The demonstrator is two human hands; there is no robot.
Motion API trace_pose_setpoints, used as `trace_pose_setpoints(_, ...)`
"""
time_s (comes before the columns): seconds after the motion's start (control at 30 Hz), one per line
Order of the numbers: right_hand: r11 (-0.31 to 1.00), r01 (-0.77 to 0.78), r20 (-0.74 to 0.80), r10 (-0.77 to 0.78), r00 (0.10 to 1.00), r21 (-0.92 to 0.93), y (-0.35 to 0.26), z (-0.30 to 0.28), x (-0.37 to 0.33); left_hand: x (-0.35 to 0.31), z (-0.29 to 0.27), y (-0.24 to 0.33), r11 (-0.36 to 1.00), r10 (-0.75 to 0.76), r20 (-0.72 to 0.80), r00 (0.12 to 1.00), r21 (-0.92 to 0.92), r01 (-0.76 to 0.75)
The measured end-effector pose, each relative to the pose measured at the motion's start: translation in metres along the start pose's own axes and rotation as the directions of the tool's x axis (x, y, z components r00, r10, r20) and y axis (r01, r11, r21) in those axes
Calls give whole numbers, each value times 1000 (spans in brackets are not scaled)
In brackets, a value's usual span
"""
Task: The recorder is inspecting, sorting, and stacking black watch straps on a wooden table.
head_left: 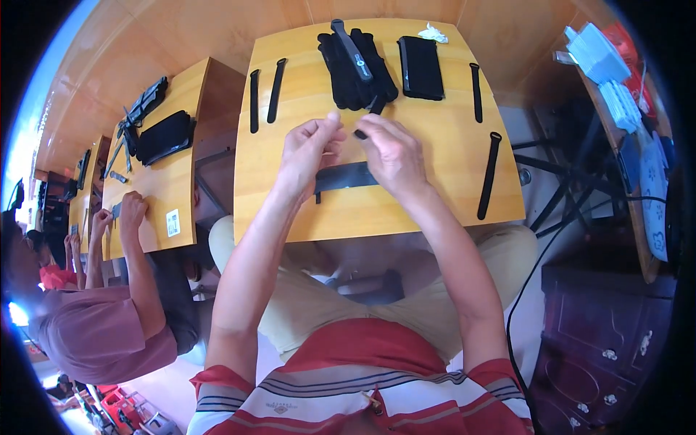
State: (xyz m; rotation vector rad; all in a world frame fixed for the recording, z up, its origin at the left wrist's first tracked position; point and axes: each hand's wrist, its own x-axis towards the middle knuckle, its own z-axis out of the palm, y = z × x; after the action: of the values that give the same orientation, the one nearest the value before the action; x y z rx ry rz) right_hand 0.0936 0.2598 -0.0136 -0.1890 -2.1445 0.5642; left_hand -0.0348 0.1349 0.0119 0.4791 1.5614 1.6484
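Note:
My right hand [394,154] is closed on a short black strap [377,105]. One end stands up past the knuckles, and a dark tip shows by the thumb. Just left of it, my left hand [310,151] is loosely curled with its fingers a little apart; nothing shows in it. Beneath both hands a dark grey band [348,176] lies across the table, partly covered by the right hand. Farther back are black gloves [355,72] with a grey-and-black strap [351,52] on top.
Black looped straps lie on the table [435,210]: two at left [275,90], two at right [489,174]. A folded black fabric piece [420,67] and crumpled white tissue [433,32] sit at the back. Left, a co-worker [109,326] works at another table. Right are a shelf and dark red cabinet [602,341].

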Motion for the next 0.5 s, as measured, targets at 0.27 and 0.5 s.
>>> trace_pose_setpoints(0.27,858,-366,-15,398,917,361,5,-15,-11,83,26,-12,-294,692,469,549,878,-378)
trace_pose_setpoints(0.5,836,-288,-77,363,929,467,-20,-50,-24,116,13,-7,-190,612,448,652,883,-429)
